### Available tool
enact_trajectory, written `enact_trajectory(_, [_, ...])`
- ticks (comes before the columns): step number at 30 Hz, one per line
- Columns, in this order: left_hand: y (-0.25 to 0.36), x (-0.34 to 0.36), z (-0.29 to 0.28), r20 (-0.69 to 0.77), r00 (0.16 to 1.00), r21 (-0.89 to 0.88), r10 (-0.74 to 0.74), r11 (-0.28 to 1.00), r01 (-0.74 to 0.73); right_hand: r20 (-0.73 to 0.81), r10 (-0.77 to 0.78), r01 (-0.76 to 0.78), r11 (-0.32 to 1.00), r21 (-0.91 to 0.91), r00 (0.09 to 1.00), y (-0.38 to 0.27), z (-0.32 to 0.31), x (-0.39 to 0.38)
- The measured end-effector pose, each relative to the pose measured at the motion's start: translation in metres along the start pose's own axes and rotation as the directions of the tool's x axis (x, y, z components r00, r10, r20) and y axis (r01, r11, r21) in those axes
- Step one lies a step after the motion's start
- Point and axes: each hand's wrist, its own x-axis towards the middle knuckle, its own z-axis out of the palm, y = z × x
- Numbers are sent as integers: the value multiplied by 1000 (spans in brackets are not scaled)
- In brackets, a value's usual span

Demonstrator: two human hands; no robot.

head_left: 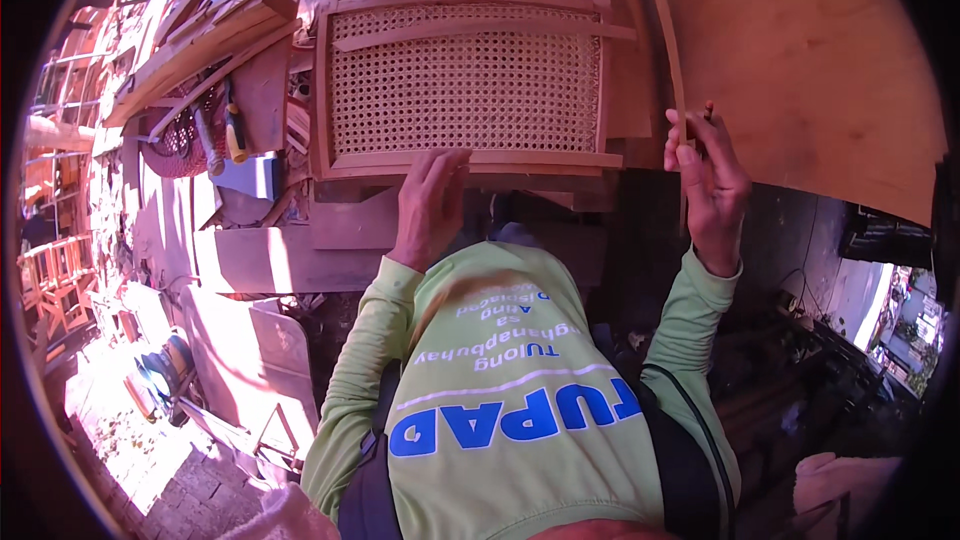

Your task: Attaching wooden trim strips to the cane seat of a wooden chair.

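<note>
A wooden frame [322, 90] with a woven cane panel [465, 90] lies on the workbench in front of me. One thin wooden strip [420, 35] lies slantwise over the top of the cane; another strip [480, 158] runs along its near edge. My left hand [428, 208] is at that near edge, fingers stretched out and holding nothing visible; whether they touch the wood I cannot tell. Off the frame's right side, my right hand [715, 190] is closed round a long, narrow wooden strip [662, 15], held lengthwise away from me. A short dark stick-like thing [709, 110] pokes up from its fingers.
A large plywood sheet [820, 60] fills the right side. To the left are stacked timber [200, 50], a yellow-and-black-handled tool [235, 130], a hammer-like tool [208, 140] and a red mesh basket [165, 155]. A blue machine [165, 365] stands on the sunlit floor.
</note>
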Motion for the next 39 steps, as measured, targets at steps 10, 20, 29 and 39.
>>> enact_trajectory(10, [108,70,32,-81,937,-163,341,923,-350,35,219,-211,869,448,975,31,53,-32])
enact_trajectory(20, [57,57,64,384,918,-72,94,995,-71,-63,356,-215,688,693,932,94,180,-97])
enact_trajectory(29, [-12,49,31,411,897,11,161,983,-182,-387,534,-434,842,320,751,132,83,-101])
enact_trajectory(39, [-43,37,56,399,871,156,285,915,-371,-554,99,-300,911,-285,827,174,61,-77])
